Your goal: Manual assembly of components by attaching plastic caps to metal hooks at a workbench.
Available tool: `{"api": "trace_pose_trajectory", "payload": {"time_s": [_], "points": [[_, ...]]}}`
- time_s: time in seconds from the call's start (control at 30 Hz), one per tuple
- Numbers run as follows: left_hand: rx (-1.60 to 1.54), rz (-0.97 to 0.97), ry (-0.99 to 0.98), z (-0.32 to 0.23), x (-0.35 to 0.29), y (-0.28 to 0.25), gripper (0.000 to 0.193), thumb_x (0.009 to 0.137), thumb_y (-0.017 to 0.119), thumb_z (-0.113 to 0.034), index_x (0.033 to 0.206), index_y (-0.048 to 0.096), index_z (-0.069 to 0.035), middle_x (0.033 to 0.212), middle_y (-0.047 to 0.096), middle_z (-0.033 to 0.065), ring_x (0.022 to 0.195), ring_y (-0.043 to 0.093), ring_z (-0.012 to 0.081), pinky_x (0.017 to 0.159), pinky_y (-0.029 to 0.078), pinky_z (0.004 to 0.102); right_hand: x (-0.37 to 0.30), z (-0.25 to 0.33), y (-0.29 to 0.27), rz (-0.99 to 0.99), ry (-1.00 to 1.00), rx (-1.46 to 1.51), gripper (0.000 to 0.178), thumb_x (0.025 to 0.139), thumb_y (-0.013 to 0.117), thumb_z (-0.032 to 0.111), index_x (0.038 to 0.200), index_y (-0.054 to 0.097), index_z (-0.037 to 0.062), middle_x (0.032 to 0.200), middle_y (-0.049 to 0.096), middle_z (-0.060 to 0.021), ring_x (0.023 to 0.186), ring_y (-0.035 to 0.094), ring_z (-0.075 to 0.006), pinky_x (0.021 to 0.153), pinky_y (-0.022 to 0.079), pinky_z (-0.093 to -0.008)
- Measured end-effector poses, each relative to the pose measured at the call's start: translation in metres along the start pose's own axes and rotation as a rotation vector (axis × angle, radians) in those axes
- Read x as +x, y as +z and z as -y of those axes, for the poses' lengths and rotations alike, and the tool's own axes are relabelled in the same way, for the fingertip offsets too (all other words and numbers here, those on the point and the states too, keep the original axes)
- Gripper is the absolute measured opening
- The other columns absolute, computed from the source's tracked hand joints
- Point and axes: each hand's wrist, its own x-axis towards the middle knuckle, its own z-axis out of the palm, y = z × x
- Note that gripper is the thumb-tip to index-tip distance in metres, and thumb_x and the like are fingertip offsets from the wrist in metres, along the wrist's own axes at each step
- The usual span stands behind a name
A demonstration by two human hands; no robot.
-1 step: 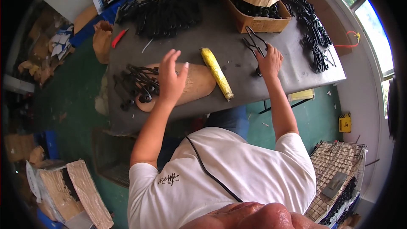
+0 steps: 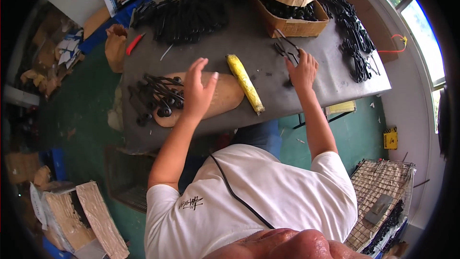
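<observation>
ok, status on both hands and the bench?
Left hand open, above wooden board. Right hand on black metal tool, grip unclear. Yellow roll lies between hands; black clips left of board.

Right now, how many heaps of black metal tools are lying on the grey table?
3: one heap at the far left, one along the right edge, one on the wooden board. More fill the cardboard box.

The grey counter [image 2: 268, 62] carries a wooden board [image 2: 225, 93] at centre left, a yellow roll [image 2: 245, 83] beside it, heaps of black metal pieces [image 2: 187, 14] toward the top, and a cardboard box [image 2: 292, 24] at upper right.
</observation>
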Motion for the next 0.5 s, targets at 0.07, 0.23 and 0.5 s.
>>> {"api": "trace_pose_trajectory", "payload": {"time_s": [0.07,0.23,0.5], "points": [[-0.387,0.166,-0.249,-0.008,-0.005,0.015,0.055,0.094,0.069,-0.030,0.137,0.049,-0.002,0.126,0.060,0.0099,0.094,0.056,0.0138,0.088,0.048,0.0284,-0.004,0.043,-0.026,-0.077,-0.202,0.102,0.059,0.072,0.082,0.031,0.122,0.057,0.0121,0.109,0.062,-0.0088,0.104,0.058,-0.0300,0.091,0.042,-0.0429],[-0.878,0.232,-0.507,-0.026,-0.001,0.034,0.050,0.103,0.052,-0.041,0.137,0.052,-0.004,0.113,0.068,0.0049,0.076,0.049,0.0057,0.070,0.044,0.0193,-0.054,0.122,-0.048,0.229,-0.366,0.575,0.064,0.072,0.082,0.030,0.125,0.055,0.0090,0.114,0.059,-0.0119,0.107,0.055,-0.0327,0.090,0.044,-0.0437],[-0.673,0.040,-0.471,-0.007,0.007,-0.004,0.035,0.106,0.047,-0.032,0.119,0.062,-0.004,0.091,0.072,0.0028,0.064,0.040,0.0012,0.058,0.036,0.0167,-0.081,0.104,-0.013,0.513,-0.108,0.237,0.072,0.080,0.074,0.035,0.141,0.047,0.0070,0.113,0.057,-0.0117,0.112,0.055,-0.0319,0.094,0.045,-0.0426]]}}
